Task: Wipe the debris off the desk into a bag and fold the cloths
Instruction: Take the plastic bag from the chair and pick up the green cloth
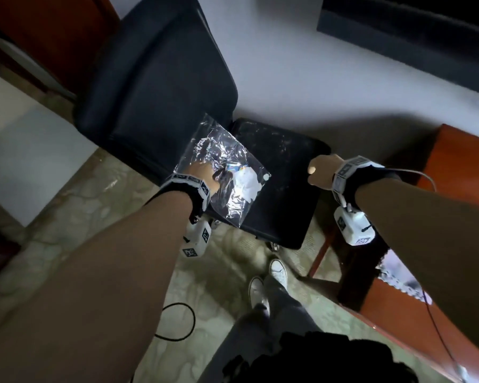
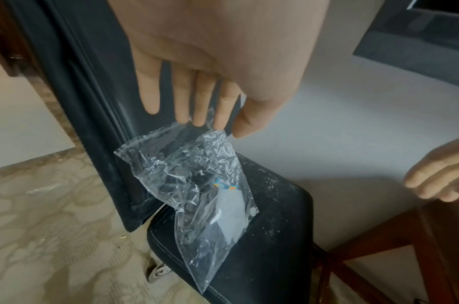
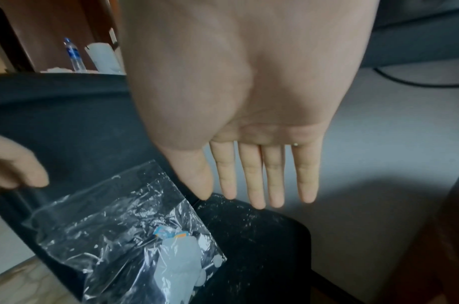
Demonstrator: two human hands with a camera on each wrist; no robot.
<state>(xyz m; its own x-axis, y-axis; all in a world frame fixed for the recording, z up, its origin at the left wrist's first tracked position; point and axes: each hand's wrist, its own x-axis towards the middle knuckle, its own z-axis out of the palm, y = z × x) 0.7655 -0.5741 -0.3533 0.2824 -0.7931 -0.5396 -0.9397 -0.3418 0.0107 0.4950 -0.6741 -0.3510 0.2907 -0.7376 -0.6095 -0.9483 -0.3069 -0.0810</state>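
Head view: we see the clear plastic bag point(image 1: 224, 172) on the black chair seat point(image 1: 285, 189), leaning partly against the chair back point(image 1: 155, 87), long axis running diagonally from its mouth up by the backrest down to the seat's front edge. White scraps and a small coloured bit point(image 2: 224, 186) sit low inside the bag, so the debris step looks done to us.

Left hand point(image 1: 202, 174) is right at the bag, clearly the nearer one. In the left wrist view its fingers point(image 2: 183, 96) are extended and only slightly spread, tips at the bag's top edge; the thumb and forefinger look close around the rim, but we cannot tell if they actually pinch it or just touch. We judge it a release or a light touch.

Right hand point(image 1: 320, 172) hangs over the seat's right side, well apart from the bag, which lies to its left. Right wrist view shows its fingers point(image 3: 251, 174) straight, near together, holding nothing.

No cloths visible in any view; the wooden desk point(image 1: 454, 167) edge is to our right, so folding likely means turning that way.
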